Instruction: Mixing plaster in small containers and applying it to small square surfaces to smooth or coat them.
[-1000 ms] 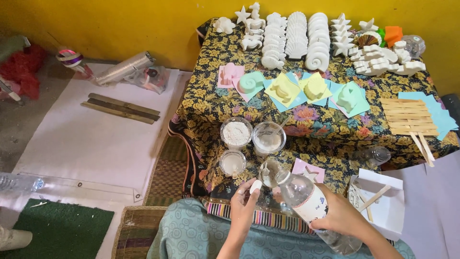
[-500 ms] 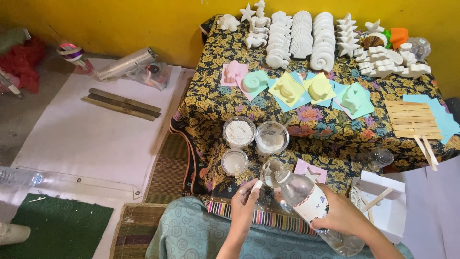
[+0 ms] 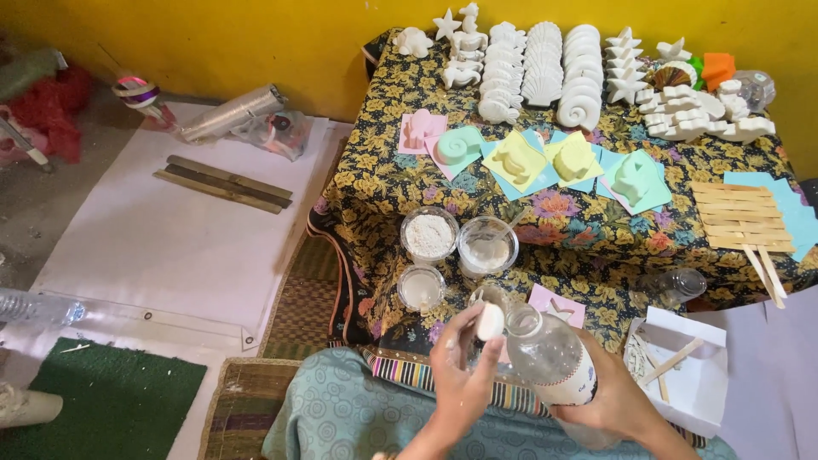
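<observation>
Hands meet low in the head view, over a lap covered in teal patterned cloth. The right hand wraps closed around the body of a clear plastic bottle, which tilts with its open neck pointing up and left. The left hand pinches a small white bottle cap between thumb and fingertips, just beside the bottle's mouth but not on it.

Just beyond the bottle neck stands a small clear cup, partly hidden by the cap and fingers. Further up on the floral tablecloth sit three more clear cups close together: one holding white powder, one with whitish residue inside, and a smaller one with white contents. A pink paper square lies just right of the bottle neck.

Across the middle of the table rest coloured moulds on paper squares: a pink one, a green spiral shell, two yellow ones and a mint one. Behind them, near the yellow wall, rows of white plaster shells and starfish are laid out. Wooden sticks lie side by side on blue paper at the right edge. A white open box holding a stick sits beside the right forearm, and a second clear bottle lies near it.
</observation>
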